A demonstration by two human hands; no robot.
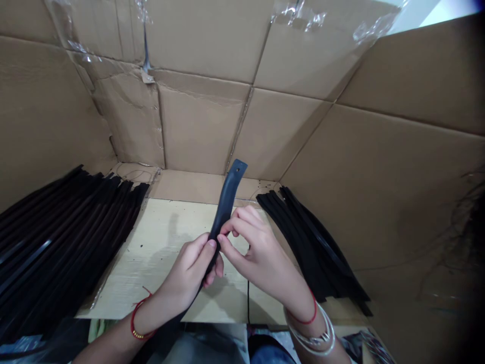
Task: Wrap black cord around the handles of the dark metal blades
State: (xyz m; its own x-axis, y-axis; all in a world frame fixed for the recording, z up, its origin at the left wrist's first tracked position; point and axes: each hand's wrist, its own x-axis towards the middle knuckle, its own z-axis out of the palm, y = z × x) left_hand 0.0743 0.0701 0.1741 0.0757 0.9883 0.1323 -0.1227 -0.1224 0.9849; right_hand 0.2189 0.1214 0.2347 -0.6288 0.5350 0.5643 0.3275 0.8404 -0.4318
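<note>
A long black rubber-like strip (226,198) rises at a slant in front of me, its flat far end pierced by a small hole. My left hand (195,260) is wrapped round the strip's middle, thumb on top. Just to the right, my right hand (250,242) has thumb and forefinger pinched at the strip's edge, close to the left thumb. Whether a small piece sits in that pinch is hidden. The strip's lower part runs down past my left wrist towards my lap.
Many similar black strips (56,242) lie piled on the left, and a smaller pile (310,242) lies on the right. Cardboard walls (204,121) enclose the pale work board (151,253). A thin black cord (248,303) hangs over its front edge.
</note>
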